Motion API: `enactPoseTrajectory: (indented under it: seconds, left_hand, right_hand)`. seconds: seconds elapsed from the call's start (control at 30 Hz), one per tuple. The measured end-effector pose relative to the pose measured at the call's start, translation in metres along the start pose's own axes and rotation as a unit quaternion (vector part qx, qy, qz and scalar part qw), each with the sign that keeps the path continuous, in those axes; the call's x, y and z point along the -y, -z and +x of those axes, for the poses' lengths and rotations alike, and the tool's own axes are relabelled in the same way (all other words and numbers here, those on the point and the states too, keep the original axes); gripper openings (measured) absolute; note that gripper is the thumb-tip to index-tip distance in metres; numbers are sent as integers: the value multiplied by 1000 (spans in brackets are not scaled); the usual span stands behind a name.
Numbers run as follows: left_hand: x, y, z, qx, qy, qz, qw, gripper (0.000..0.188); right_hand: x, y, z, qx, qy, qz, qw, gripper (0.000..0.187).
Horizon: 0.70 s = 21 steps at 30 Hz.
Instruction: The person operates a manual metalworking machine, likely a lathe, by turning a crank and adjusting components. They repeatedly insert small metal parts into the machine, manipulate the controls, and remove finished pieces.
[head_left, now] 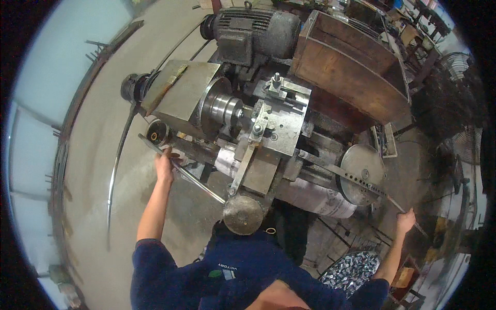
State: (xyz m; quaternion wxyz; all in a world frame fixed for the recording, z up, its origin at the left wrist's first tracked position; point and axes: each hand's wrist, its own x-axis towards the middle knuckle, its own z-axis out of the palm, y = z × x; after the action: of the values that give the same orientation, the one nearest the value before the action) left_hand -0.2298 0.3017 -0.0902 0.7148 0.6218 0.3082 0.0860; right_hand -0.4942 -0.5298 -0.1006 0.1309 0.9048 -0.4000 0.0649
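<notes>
The left hand's [164, 164] fingers curl around a long, shiny silver metal rod [202, 186] on the left side, and the right hand's [406, 220] fingers hold the end of a long grey metal bar with holes [341, 172] on the right. If a loose hold slips, that hand could bang the big grey metal machine [287, 124].

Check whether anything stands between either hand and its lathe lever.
Nothing visible does: the left hand is wrapped around the metal rod lever, and the right hand grips the outer part of the perforated bar lever. The round metal disc shows behind that bar, clear of the hand.
</notes>
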Motion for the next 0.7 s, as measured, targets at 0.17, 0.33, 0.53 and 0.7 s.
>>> enactPoseTrajectory:
  seconds: [0.17, 0.33, 0.53, 0.7]
  left_hand:
    - [54, 87, 55, 5, -11, 68, 998, 36]
    - [117, 84, 77, 189, -163, 812, 528, 30]
    - [103, 36, 21, 144, -140, 759, 619, 25]
    - [199, 59, 34, 30, -266, 706, 656, 27]
  right_hand:
    - [80, 53, -99, -168, 93, 172, 966, 79]
    - [79, -1, -196, 6, 3, 304, 953, 65]
    - [90, 1, -245, 95, -60, 374, 920, 35]
    - [129, 55, -229, 168, -39, 346, 922, 33]
